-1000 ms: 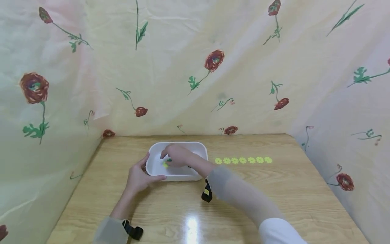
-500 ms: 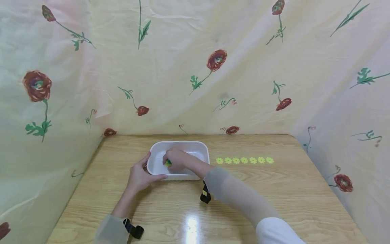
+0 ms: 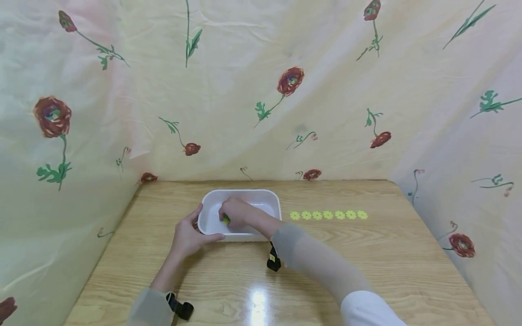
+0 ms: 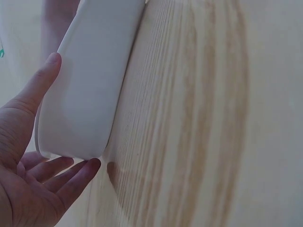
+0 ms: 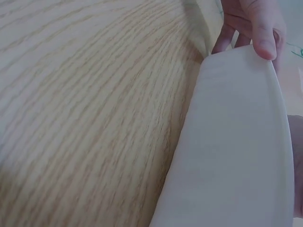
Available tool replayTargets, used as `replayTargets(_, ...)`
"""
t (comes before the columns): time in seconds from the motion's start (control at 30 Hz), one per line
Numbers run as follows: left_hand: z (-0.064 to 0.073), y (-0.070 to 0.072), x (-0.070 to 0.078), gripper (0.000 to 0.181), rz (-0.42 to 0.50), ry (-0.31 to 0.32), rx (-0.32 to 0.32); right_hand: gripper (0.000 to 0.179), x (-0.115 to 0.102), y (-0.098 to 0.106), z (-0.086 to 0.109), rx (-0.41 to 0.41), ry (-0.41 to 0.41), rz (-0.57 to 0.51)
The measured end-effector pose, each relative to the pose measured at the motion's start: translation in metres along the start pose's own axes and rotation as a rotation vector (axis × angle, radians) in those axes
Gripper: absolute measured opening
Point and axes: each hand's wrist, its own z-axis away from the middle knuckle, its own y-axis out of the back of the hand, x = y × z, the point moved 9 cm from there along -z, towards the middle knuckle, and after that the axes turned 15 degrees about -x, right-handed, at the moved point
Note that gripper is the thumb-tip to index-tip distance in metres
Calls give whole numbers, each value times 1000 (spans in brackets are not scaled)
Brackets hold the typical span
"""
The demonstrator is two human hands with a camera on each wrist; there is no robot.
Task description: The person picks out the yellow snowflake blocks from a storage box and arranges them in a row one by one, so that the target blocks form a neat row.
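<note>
A white rectangular plastic tray stands on the wooden table. My left hand grips its left end, thumb along the near rim and fingers round the end wall; the left wrist view shows the thumb on the tray's side and the fingertips against its end. Inside the tray, my right hand has its fingers curled downward. Under them a small yellow-and-green piece shows, pinched and mostly covered by the hand. In the right wrist view the tray wall hides the right fingers.
To the right of the tray, several yellow flower-shaped pieces lie in a straight row on the table. Cloth printed with red poppies hangs behind and on both sides of the table.
My right fingers have curled in over the yellow-and-green piece, which shows less than before. The left hand keeps its hold on the tray; the flower row is unchanged.
</note>
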Motion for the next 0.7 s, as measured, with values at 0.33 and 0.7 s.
replayTargets(0.33, 0, -1, -4, 123, 7, 13, -6, 38, 4, 3, 3, -89, -17, -22)
replayTargets(0.7, 0, -1, -2, 124, -1, 16, 7, 27, 4, 3, -3, -93, 37, 16)
